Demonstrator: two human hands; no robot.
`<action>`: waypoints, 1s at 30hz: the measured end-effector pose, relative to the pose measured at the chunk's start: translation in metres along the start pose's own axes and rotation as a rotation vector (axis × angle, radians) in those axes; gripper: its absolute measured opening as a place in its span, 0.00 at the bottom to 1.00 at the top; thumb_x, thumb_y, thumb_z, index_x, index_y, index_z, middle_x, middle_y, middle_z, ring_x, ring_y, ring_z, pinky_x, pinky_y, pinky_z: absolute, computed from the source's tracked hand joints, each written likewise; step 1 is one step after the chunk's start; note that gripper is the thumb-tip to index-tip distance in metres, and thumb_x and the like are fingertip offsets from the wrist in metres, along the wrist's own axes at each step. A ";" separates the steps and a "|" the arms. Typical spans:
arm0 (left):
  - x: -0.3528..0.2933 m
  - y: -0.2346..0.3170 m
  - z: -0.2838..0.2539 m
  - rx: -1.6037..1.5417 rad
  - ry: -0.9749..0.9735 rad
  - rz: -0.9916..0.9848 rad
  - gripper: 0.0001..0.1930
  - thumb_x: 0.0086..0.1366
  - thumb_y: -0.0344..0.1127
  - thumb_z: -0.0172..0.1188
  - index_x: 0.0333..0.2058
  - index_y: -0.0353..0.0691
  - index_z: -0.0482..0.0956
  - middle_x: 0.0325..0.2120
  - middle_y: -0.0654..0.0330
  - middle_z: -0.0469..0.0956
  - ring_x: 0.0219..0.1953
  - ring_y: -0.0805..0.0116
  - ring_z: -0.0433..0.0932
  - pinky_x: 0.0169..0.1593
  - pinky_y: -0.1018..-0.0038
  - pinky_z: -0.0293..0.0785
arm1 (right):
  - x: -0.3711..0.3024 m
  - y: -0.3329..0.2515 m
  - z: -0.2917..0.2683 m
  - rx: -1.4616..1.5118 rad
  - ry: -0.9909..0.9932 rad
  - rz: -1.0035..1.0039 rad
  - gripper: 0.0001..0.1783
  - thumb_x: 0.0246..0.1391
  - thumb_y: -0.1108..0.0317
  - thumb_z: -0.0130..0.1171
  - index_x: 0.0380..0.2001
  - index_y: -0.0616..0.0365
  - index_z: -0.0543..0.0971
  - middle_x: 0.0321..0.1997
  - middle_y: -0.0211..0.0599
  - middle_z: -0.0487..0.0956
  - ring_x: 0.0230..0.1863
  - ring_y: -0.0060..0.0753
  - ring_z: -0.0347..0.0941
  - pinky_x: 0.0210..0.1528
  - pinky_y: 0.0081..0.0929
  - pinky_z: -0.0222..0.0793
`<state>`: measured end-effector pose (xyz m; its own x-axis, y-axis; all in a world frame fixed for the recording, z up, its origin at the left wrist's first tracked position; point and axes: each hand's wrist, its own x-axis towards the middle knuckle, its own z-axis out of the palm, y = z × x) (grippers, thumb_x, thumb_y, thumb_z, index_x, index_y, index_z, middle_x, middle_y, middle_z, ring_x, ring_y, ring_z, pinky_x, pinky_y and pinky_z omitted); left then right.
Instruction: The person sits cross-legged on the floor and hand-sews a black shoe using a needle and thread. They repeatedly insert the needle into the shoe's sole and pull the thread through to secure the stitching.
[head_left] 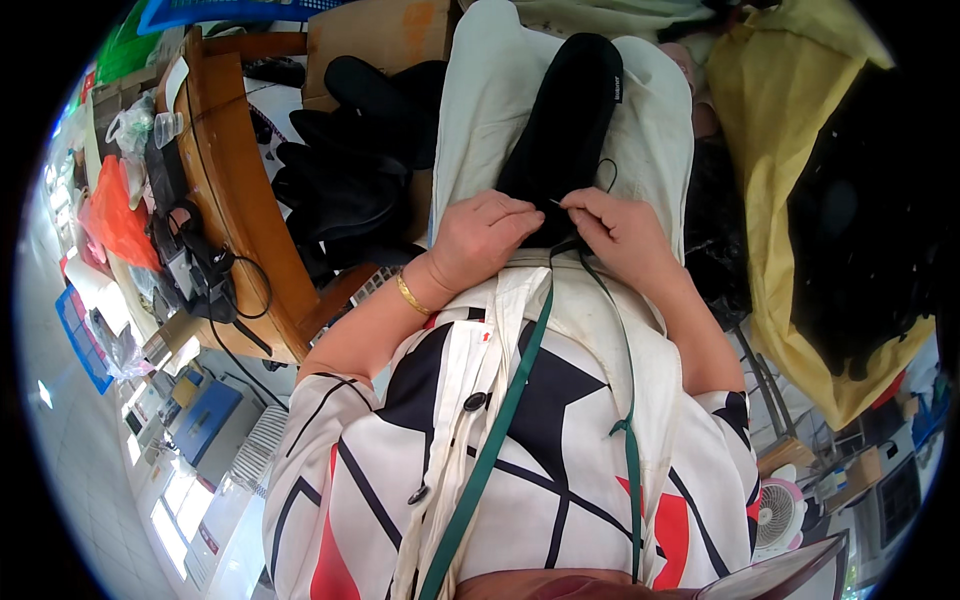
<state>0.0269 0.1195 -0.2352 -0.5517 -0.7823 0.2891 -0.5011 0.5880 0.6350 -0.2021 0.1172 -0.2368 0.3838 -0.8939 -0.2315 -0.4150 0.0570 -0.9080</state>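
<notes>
A long black cloth shoe [570, 110] with a small tag on its right side lies on the white cloth [475, 90] over my lap, its near end toward me. My left hand [485, 232], wearing a gold bracelet, is closed on the left edge of that near end. My right hand [618, 230] pinches a thin, pale needle [556, 203] at the right of the same end. A dark thread [612, 170] loops up beside the right fingers. Between the fingertips, the fine detail of the black fabric is too dark to make out.
Several black shoes [345, 190] are heaped at the left beside a cardboard box [375, 40]. A wooden table [230, 190] stands farther left. On the right, a yellow sack [770, 200] holds dark items. Green apron straps [490, 450] hang over my front.
</notes>
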 end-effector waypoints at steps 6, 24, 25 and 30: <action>-0.002 -0.001 0.001 -0.005 0.034 -0.007 0.12 0.47 0.23 0.70 0.33 0.39 0.82 0.30 0.59 0.81 0.29 0.61 0.80 0.30 0.72 0.78 | 0.002 -0.002 -0.001 -0.114 -0.030 -0.054 0.08 0.56 0.68 0.57 0.39 0.53 0.81 0.28 0.41 0.82 0.29 0.46 0.78 0.31 0.36 0.74; -0.005 -0.001 0.004 -0.034 0.083 -0.060 0.12 0.48 0.23 0.69 0.33 0.39 0.82 0.30 0.58 0.82 0.29 0.60 0.81 0.30 0.71 0.78 | 0.017 0.002 0.017 -0.095 -0.039 -0.079 0.06 0.59 0.68 0.55 0.39 0.54 0.75 0.28 0.44 0.80 0.29 0.50 0.78 0.31 0.42 0.72; -0.005 -0.001 0.004 -0.031 0.086 -0.062 0.11 0.48 0.23 0.69 0.33 0.39 0.82 0.30 0.58 0.82 0.29 0.60 0.81 0.30 0.71 0.78 | 0.018 0.001 0.020 -0.094 -0.054 -0.033 0.06 0.59 0.68 0.54 0.40 0.55 0.73 0.28 0.44 0.80 0.29 0.51 0.77 0.31 0.43 0.71; -0.009 0.000 0.006 0.034 0.046 -0.052 0.10 0.49 0.23 0.66 0.33 0.38 0.82 0.31 0.57 0.82 0.30 0.60 0.81 0.31 0.71 0.78 | 0.029 -0.008 0.026 0.021 -0.102 0.049 0.07 0.60 0.71 0.53 0.41 0.56 0.67 0.29 0.44 0.77 0.32 0.52 0.76 0.34 0.38 0.71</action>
<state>0.0279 0.1275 -0.2423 -0.4935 -0.8202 0.2895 -0.5514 0.5524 0.6252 -0.1663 0.1020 -0.2454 0.4455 -0.8402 -0.3090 -0.4187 0.1095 -0.9015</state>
